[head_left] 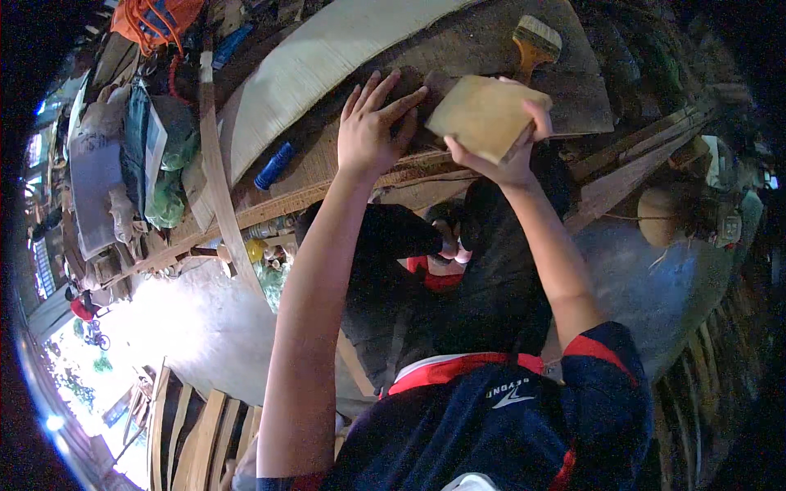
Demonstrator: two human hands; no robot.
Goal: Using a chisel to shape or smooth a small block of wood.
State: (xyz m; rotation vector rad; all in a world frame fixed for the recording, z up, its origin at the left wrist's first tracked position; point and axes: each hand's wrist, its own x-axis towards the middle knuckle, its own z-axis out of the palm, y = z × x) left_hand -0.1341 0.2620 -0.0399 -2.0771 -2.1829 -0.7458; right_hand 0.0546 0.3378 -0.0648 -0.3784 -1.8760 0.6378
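Observation:
My left hand [372, 127] rests with fingers spread on a dark wooden board [327, 155], beside the edge of a pale curved panel [282, 90]. In my right hand [512, 155] is a tan, flat, squarish piece [483, 114], gripped along its right and near edges; whether it is wood or a folded sanding sheet I cannot tell. It is tilted up over the board, just right of my left fingertips. Beyond it lies a wide paintbrush [535, 45] with an orange handle and light bristles.
A small blue cylinder [274, 166] lies on the board left of my left forearm. An orange bag [157, 20] with cords sits at the far left, above green plastic [168, 200]. Wooden strips [217, 155] cross the left side. A person in red [82, 307] is at the lower left.

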